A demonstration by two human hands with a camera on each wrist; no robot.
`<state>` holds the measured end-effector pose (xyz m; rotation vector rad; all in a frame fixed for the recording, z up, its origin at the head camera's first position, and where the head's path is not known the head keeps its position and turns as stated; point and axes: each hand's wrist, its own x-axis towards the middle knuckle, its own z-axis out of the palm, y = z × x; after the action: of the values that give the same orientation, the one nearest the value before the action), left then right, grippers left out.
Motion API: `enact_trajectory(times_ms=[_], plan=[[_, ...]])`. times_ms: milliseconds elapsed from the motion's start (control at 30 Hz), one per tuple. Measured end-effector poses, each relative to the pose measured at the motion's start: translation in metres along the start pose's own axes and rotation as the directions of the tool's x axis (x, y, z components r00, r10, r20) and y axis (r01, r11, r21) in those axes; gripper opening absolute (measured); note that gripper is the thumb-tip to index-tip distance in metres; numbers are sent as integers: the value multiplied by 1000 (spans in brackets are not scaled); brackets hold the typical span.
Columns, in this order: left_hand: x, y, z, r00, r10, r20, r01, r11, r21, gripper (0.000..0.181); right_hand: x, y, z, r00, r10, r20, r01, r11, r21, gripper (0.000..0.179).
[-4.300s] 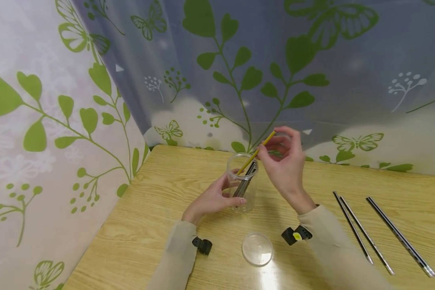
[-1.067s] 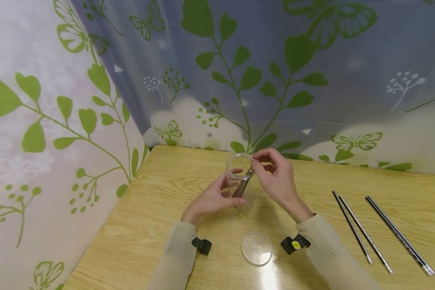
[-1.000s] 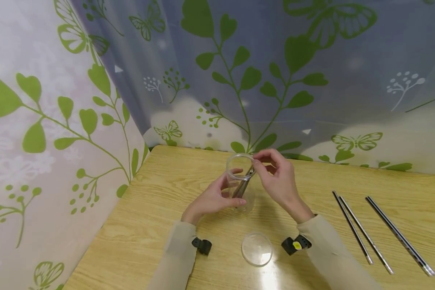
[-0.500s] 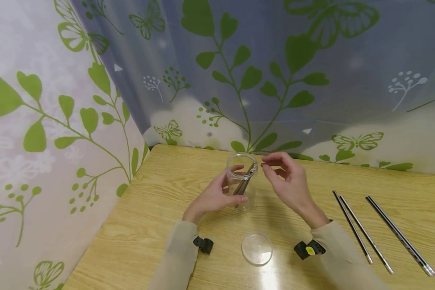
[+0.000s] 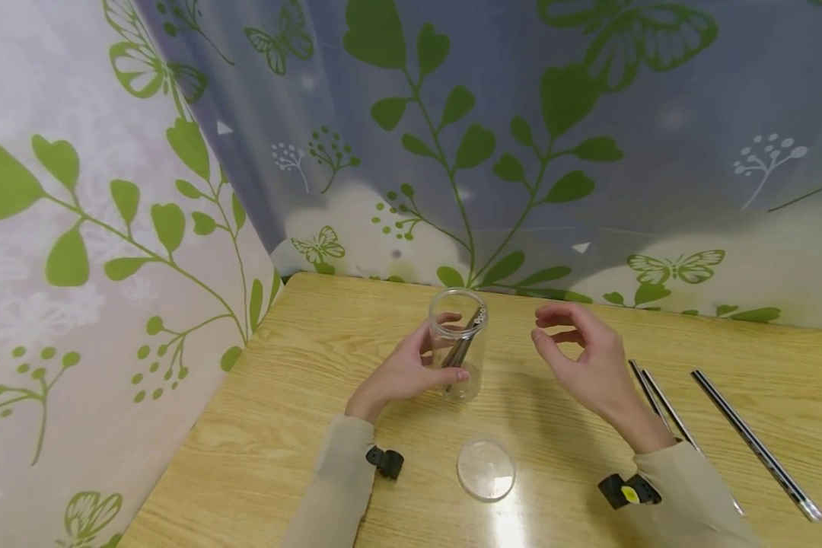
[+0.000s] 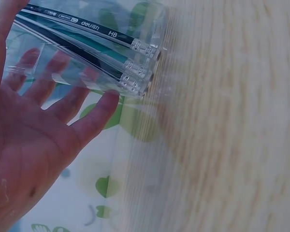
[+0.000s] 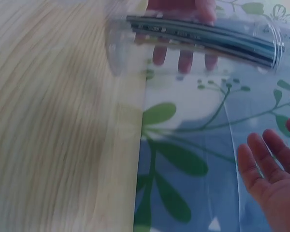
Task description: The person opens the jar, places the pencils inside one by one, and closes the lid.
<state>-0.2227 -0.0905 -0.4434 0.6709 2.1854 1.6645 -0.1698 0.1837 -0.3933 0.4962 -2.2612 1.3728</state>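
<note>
Clear plastic cylindrical jar (image 5: 475, 367) upright near the table's far edge, mouth uncovered; bundle of dark, silver-ended pencils (image 5: 462, 348) leans inside. Left hand (image 5: 407, 373) holds the jar, thumb and fingers curved round its wall. Right hand (image 5: 589, 365) hangs right of it, thumb and fingertips apart, nothing between. Clear round lid (image 5: 485, 469) lies flat, nearer the wood-grain table's (image 5: 281, 396) front edge. Toward the right edge: slim dark-and-silver rods (image 5: 756, 447), some partly behind the right sleeve (image 5: 685, 487). Progress, judged: partial; bundle in, rods out, lid off.
</note>
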Motion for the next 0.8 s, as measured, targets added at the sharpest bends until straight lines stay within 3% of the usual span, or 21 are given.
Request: enact_trajectory(times_ms=[400,800], plan=[[0,5,2,1000,-18,-5,18,1000,24,84,-29,25,-36,995,103,17,-101,990,-99,23],[5,5,8,1000,6,-26,-5,999,35,95,-54,43,-66,973,222,56,-204,953,-225,17]])
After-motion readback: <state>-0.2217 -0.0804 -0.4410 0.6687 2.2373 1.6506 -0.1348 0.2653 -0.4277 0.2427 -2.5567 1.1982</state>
